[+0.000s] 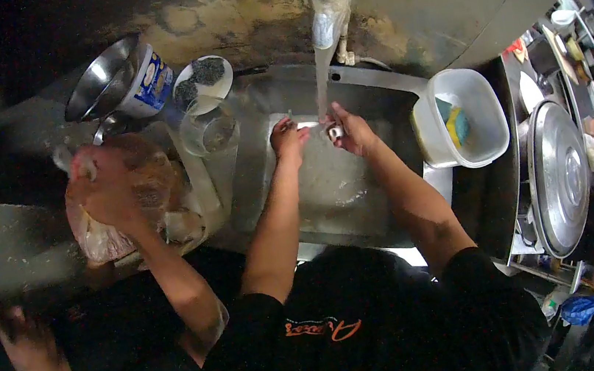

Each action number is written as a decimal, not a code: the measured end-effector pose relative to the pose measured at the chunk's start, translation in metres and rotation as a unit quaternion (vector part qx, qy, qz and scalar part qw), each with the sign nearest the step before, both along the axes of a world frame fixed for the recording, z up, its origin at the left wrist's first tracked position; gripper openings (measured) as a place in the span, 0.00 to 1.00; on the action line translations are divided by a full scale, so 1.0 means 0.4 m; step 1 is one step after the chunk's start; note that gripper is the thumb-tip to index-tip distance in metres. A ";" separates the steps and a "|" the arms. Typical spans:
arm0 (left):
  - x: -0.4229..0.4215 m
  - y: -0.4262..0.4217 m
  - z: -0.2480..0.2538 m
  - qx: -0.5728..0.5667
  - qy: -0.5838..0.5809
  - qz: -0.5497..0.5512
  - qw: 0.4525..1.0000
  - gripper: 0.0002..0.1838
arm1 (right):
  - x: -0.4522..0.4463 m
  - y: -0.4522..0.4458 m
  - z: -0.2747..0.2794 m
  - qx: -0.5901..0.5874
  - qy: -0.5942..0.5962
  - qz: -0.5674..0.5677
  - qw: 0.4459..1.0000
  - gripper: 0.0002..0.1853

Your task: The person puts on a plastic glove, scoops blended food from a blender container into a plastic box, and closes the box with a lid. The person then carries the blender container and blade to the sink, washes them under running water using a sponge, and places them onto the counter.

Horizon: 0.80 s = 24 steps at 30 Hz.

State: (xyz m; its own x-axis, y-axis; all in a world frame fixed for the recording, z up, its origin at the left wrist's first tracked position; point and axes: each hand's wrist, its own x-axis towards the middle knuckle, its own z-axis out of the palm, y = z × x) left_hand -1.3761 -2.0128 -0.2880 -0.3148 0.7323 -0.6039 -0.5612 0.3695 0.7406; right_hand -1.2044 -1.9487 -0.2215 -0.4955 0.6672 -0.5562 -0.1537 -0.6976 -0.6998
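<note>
Both of my hands are over the metal sink (277,88), close to the stream of water (322,82) from the tap (330,14). My right hand (354,134) has its fingers closed around a small shiny metal piece (336,132), whose kind I cannot make out. Left of the stream, my left hand (289,142) has its fingers curled, and what they hold is too small to name. A bright pale strip (308,124) shows between the two hands. Water lies in the sink below them.
A white plastic tub (426,129) holding sponges (457,125) stands at the sink's right. On the left are a clear container (210,131), a plate with scourers (210,85), a tub (151,81) and a metal bowl (100,76). A co-worker's blurred hand (100,184) is over a large bag (150,170). A round lid (561,175) stands far right.
</note>
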 end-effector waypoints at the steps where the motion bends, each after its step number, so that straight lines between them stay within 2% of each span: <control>1: -0.019 -0.024 -0.015 -0.003 -0.011 0.008 1.000 0.33 | -0.017 -0.003 0.007 -0.032 0.018 -0.009 0.999 0.20; 4: -0.049 -0.082 -0.035 -0.011 -0.038 0.025 0.999 0.33 | -0.076 0.013 -0.050 0.007 0.017 0.087 0.996 0.17; 7: -0.049 -0.108 -0.023 -0.011 -0.057 0.032 0.998 0.31 | -0.127 0.023 -0.083 0.023 0.086 0.120 0.989 0.13; 10: -0.037 -0.110 -0.012 -0.008 -0.066 0.028 0.997 0.28 | -0.119 0.041 -0.087 -0.125 0.282 0.124 0.943 0.11; 13: -0.018 -0.090 0.003 0.001 -0.077 0.016 0.997 0.26 | -0.094 0.036 -0.033 -0.065 0.111 0.066 0.990 0.13; 14: -0.012 -0.080 0.007 0.006 -0.081 0.011 0.997 0.25 | -0.061 0.024 -0.002 0.013 0.070 0.070 0.995 0.14; 17: 0.026 -0.039 0.025 0.016 -0.095 -0.012 0.995 0.23 | 0.013 0.037 -0.032 0.081 -0.036 -0.046 0.995 0.15; 18: 0.042 -0.020 0.030 0.019 -0.101 -0.021 0.995 0.23 | 0.052 0.045 -0.004 0.171 -0.147 0.010 0.974 0.17; 21: 0.085 0.040 0.042 0.024 -0.114 -0.040 0.992 0.21 | 0.109 0.061 -0.006 0.256 -0.218 -0.039 0.941 0.20; 24: 0.108 0.088 0.050 0.025 -0.113 -0.048 0.992 0.19 | 0.135 0.056 0.043 0.211 -0.064 -0.157 0.963 0.21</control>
